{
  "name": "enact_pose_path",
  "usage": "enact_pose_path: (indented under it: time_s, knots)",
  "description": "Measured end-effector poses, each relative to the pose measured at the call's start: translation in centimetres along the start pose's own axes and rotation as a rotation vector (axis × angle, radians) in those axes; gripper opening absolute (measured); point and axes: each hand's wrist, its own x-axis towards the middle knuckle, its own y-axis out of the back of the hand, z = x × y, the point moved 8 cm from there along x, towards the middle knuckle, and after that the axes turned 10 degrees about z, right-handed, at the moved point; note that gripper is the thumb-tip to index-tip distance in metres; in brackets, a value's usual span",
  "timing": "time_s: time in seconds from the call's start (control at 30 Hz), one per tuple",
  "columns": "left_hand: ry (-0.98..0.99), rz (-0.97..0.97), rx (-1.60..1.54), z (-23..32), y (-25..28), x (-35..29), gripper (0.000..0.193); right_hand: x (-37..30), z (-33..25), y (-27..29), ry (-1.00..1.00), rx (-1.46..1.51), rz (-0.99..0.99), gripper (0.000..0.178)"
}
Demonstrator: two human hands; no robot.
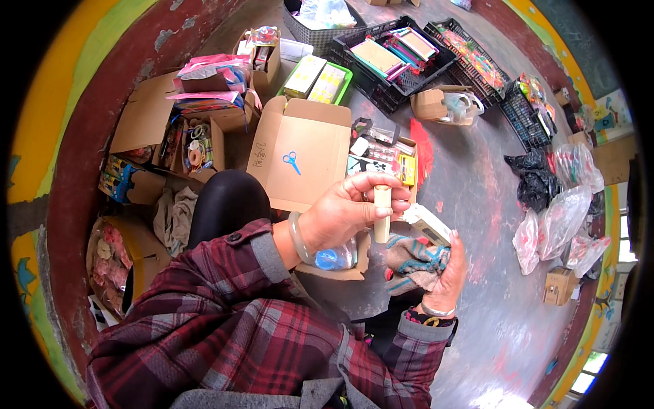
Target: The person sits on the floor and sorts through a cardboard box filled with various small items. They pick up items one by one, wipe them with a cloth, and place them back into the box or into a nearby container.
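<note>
Between the thumb and fingers of my left hand [354, 204] is a pale cream tube-like piece [383, 217], held upright; I cannot make out its exact kind. Lower and to the right, my right hand [446, 276] is closed around a beige and teal patterned cloth [409, 262]. That same hand also has a narrow white case [429, 226] with a dark strip along its side, sticking out toward my left hand. Beyond my left hand, blue-handled scissors [291, 162] lie on a cardboard box flap [317, 129].
An open carton of small goods [381, 160] stands just past my hands. Boxes of colourful packs [211, 88] crowd the left, with a grey cloth [174, 218] near my knee. Black crates [371, 88] stand at the far side; plastic bags [565, 211] lie on the right.
</note>
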Motion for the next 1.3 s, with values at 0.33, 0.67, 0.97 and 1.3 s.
enact_pose_path:
  time_s: [0.33,0.67,0.97,1.3]
  knots:
    - [0.014,0.344,-0.148,-0.1,3.4,0.9,0.032,0.8,0.5,1.0,-0.004,0.015,-0.010,0.032]
    - [0.041,0.433,-0.247,-0.9,4.9,1.1,0.027,0.3,0.5,0.4,-0.013,-0.002,-0.027,0.031]
    - [0.037,0.440,-0.263,-1.1,5.6,1.3,0.022,0.4,0.7,0.5,-0.026,-0.016,-0.021,0.031]
    - [0.001,0.462,-0.276,-1.1,6.8,1.5,0.021,0.3,1.0,0.0,0.005,-0.049,-0.112,0.033]
